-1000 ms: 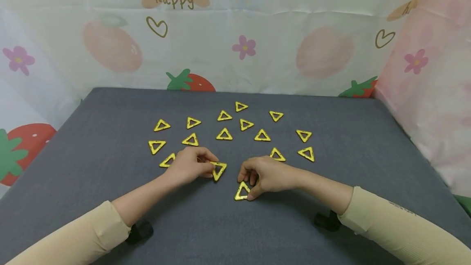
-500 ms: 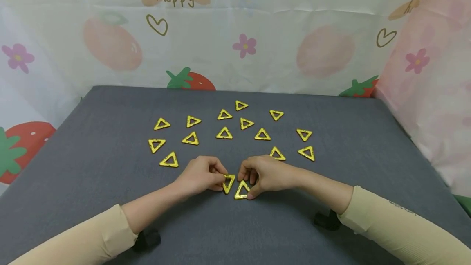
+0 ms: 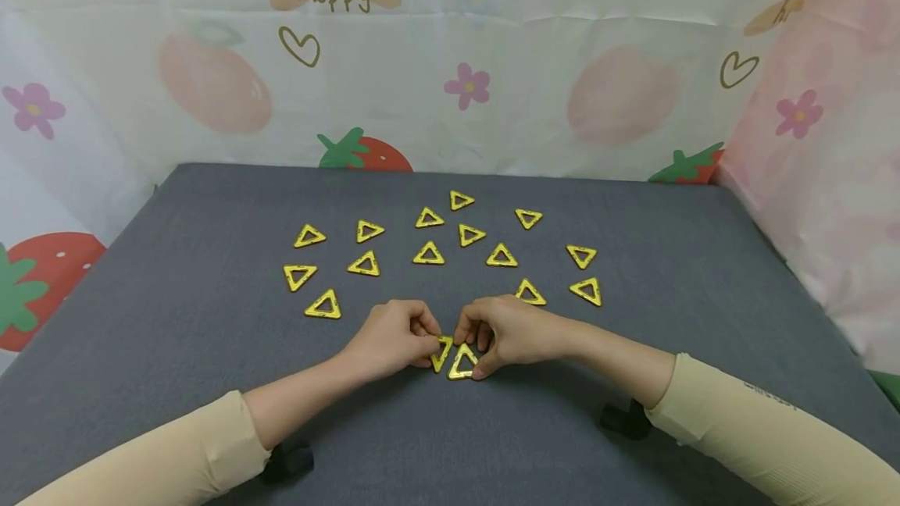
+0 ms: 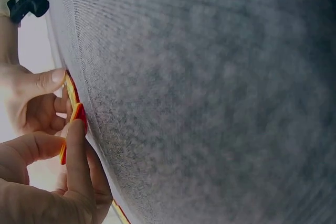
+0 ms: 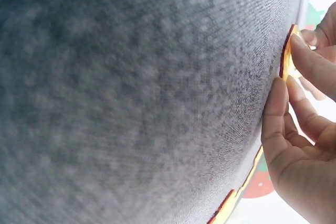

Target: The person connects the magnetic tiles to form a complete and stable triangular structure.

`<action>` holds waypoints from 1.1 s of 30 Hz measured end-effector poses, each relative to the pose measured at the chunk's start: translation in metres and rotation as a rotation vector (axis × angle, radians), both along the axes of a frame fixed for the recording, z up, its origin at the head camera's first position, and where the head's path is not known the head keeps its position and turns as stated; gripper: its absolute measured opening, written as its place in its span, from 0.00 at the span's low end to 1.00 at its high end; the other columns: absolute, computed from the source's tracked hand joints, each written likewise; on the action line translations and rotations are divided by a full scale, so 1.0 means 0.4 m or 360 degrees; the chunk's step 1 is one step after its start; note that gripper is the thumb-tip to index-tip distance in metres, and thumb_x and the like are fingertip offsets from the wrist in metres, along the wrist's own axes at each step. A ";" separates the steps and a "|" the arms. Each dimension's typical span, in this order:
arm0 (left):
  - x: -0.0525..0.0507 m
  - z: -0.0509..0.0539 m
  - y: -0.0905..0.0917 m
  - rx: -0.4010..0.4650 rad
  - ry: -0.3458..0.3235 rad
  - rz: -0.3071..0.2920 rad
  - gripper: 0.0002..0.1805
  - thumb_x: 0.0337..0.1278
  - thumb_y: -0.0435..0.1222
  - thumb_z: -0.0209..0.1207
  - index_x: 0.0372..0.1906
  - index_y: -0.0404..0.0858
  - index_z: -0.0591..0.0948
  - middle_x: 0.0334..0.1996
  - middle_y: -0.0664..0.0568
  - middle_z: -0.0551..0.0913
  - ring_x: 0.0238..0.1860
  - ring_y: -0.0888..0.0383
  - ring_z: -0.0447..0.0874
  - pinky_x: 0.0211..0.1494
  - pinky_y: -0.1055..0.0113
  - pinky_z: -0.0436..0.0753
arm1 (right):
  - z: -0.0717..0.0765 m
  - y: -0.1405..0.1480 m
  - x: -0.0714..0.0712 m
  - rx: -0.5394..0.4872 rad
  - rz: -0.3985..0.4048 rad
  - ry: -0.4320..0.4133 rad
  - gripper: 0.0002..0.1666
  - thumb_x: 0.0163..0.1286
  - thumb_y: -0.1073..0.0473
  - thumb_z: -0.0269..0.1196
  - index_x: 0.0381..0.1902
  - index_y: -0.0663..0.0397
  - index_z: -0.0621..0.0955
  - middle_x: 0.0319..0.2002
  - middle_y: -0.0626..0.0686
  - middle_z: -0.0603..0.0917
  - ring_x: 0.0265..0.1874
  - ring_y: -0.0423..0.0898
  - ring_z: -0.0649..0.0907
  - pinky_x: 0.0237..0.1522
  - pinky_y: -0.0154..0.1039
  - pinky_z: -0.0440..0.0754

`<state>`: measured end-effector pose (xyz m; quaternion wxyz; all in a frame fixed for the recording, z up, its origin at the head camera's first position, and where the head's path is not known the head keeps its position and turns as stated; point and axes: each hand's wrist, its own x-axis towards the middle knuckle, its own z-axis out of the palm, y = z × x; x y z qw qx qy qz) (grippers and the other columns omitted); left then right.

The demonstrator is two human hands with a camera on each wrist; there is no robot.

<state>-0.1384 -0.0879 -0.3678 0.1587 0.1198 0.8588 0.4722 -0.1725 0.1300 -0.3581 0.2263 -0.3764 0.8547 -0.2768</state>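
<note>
In the head view my left hand [image 3: 394, 340] pinches a yellow triangular tile [image 3: 446, 356] with an open middle, thumb and fingers on its left side. Close to its right, a second yellow triangular tile [image 3: 461, 375] points away from me at the table. My right hand [image 3: 516, 331] holds that one at its lower right corner with the thumb, fingers bent behind it. The left wrist view shows the left-hand tile [image 4: 79, 115], red along its edge, right by the other; whether they touch I cannot tell. Fingers partly cover both tiles.
Several more yellow triangular tiles lie scattered over the dark grey tabletop [image 3: 211, 256], among them one tile [image 3: 333, 314] left of my left hand and another [image 3: 537, 302] just behind my right. A printed curtain [image 3: 520, 61] hangs at the back and sides.
My left hand has carried its tile right and nearer to me, up to the right-hand tile. A tile it partly covered now shows fully. My right hand has stayed in place.
</note>
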 end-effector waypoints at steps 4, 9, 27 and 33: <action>0.000 -0.002 0.004 -0.0037 0.0044 -0.0023 0.05 0.53 0.29 0.60 0.35 0.35 0.84 0.23 0.47 0.84 0.21 0.61 0.85 0.28 0.68 0.85 | -0.001 0.000 0.000 0.0002 0.0000 0.0006 0.21 0.52 0.56 0.78 0.43 0.48 0.81 0.37 0.48 0.82 0.33 0.35 0.80 0.37 0.28 0.81; -0.001 -0.004 0.005 -0.0040 0.0056 -0.0057 0.05 0.53 0.29 0.61 0.35 0.35 0.84 0.23 0.47 0.85 0.21 0.61 0.85 0.27 0.68 0.84 | 0.000 0.002 0.000 -0.0002 0.0001 0.0004 0.21 0.52 0.56 0.78 0.43 0.48 0.81 0.36 0.48 0.83 0.33 0.34 0.80 0.37 0.28 0.81; -0.004 -0.010 -0.001 0.0030 0.0079 -0.0209 0.08 0.54 0.30 0.66 0.40 0.34 0.83 0.29 0.46 0.86 0.27 0.63 0.85 0.32 0.71 0.85 | -0.007 -0.001 -0.002 0.0007 -0.0014 -0.0019 0.23 0.53 0.57 0.77 0.44 0.49 0.78 0.38 0.48 0.82 0.34 0.35 0.80 0.38 0.29 0.81; -0.012 -0.019 -0.006 0.0001 0.0058 -0.0318 0.18 0.46 0.29 0.73 0.45 0.35 0.82 0.32 0.47 0.88 0.32 0.63 0.86 0.34 0.72 0.83 | -0.005 0.000 -0.001 0.0003 -0.0018 -0.0034 0.24 0.54 0.57 0.77 0.46 0.50 0.77 0.39 0.48 0.82 0.34 0.35 0.80 0.39 0.28 0.81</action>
